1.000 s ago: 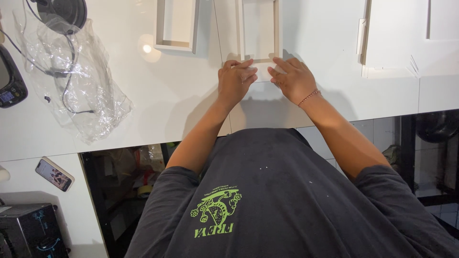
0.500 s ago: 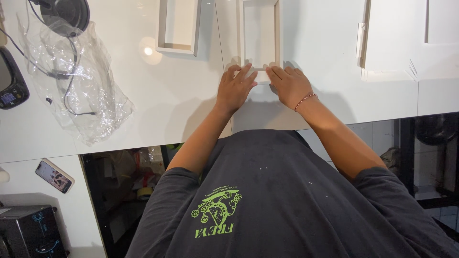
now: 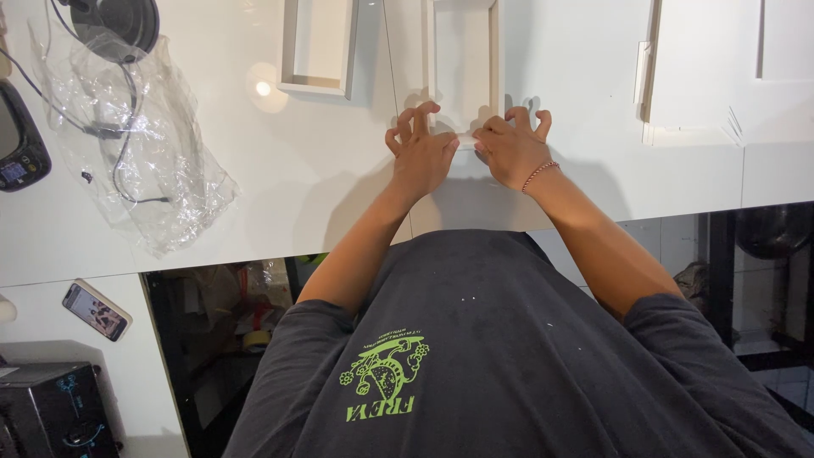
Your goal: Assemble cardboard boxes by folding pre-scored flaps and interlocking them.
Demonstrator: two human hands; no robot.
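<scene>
A white rectangular frame (image 3: pixel 493 59) with wood-coloured sides lies on the white table (image 3: pixel 322 187), straight ahead of me. My left hand (image 3: pixel 421 153) and my right hand (image 3: pixel 511 148) meet at its near short edge. On both hands, thumb and forefinger pinch that edge while the other fingers are raised and curled like claws. A thin bead bracelet (image 3: pixel 539 174) is on my right wrist. The fingers hide the exact spot they pinch.
A second white frame (image 3: pixel 288 51) lies to the left. Flat white panels (image 3: pixel 695 110) lie at the right. A clear plastic bag with cables (image 3: pixel 144 161) and a dark round device (image 3: pixel 119 21) are far left. A phone (image 3: pixel 95 309) rests on a lower shelf.
Both hands went from lying flatter on the frame's near edge to a pinch with the fingers raised and curled. The frame has hardly moved.
</scene>
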